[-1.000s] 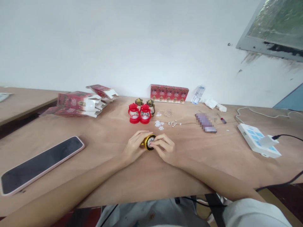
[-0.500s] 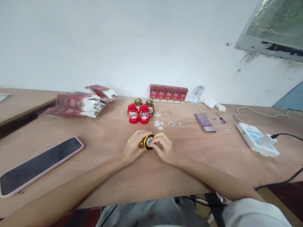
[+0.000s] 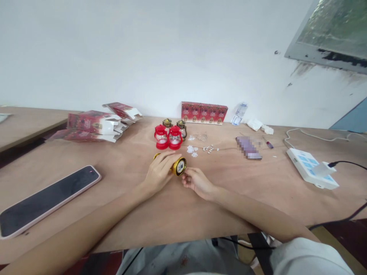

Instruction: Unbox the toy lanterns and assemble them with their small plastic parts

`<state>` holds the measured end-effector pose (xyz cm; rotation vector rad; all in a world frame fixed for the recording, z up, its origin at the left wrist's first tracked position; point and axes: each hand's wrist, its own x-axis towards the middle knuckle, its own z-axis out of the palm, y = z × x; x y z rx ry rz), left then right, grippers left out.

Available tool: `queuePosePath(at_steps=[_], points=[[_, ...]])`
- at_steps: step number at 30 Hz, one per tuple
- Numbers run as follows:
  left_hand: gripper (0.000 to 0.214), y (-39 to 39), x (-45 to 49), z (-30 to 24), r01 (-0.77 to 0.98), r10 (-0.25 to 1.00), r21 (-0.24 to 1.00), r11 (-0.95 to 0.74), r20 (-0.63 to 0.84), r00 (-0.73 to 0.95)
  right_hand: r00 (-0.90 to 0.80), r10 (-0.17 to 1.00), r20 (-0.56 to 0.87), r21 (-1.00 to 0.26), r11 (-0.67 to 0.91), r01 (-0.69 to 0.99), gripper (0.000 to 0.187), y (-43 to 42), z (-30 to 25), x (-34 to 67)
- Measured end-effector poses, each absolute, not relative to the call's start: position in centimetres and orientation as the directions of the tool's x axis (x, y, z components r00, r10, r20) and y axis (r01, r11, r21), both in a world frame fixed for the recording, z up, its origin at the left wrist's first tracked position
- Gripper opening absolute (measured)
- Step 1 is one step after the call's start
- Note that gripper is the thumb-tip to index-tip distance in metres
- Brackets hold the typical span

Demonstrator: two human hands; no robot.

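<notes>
My left hand point(image 3: 159, 172) is wrapped round a small gold lantern point(image 3: 175, 168) that lies on its side. The lantern's round base, with a pale disc and a dark spot at its middle, faces right toward me. Just beside the base rim is my right hand point(image 3: 198, 183), its fingers curled and pinched together. Whatever may be between those fingertips is hidden. Beyond my hands stand two red lanterns point(image 3: 168, 141), with two bronze-coloured lanterns point(image 3: 181, 126) behind them. White paper bits point(image 3: 192, 150) and several button cells point(image 3: 208, 149) lie to their right.
Opened red cartons point(image 3: 91, 124) lie at the back left, and red boxes point(image 3: 204, 113) stand along the wall. A phone point(image 3: 50, 200) rests at the left. Toward the right are a purple packet point(image 3: 248, 148), a screwdriver point(image 3: 269, 144) and a white power strip point(image 3: 311, 168).
My right hand has drawn back from the lantern's base to its lower right edge, fingers more curled. My left hand has rolled over the lantern, and the base shows more fully.
</notes>
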<state>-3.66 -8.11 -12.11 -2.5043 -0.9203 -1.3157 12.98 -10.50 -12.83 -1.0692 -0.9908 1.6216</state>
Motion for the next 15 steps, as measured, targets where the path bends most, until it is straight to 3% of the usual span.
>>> queuePosePath(at_steps=[3, 5, 7, 11, 15], points=[[0.035, -7.9, -3.8, -11.8, 0.573, 0.257, -0.146, -0.807, 0.787, 0.561, -0.408, 0.789, -0.459, -0.757, -0.587, -0.285, 0.015, -11.1, -11.9, 12.9], [0.037, -8.0, -3.7, -11.3, 0.543, 0.143, -0.31, -0.78, 0.757, 0.638, -0.467, 0.707, -0.531, -0.675, -0.686, -0.271, 0.022, -11.3, -11.5, 12.9], [0.037, -8.2, -3.6, -10.9, 0.502, 0.085, -0.407, -0.763, 0.707, 0.702, -0.468, 0.698, -0.542, -0.649, -0.702, -0.294, 0.027, -11.4, -11.4, 12.9], [0.034, -8.4, -3.6, -10.5, 0.44, 0.069, -0.445, -0.78, 0.638, 0.767, -0.488, 0.687, -0.538, -0.627, -0.713, -0.313, 0.028, -11.5, -11.4, 12.9], [0.034, -7.8, -4.0, -11.0, 0.54, 0.155, -0.38, -0.751, 0.693, 0.704, -0.546, 0.63, -0.552, -0.635, -0.742, -0.213, 0.028, -11.2, -10.8, 13.6]])
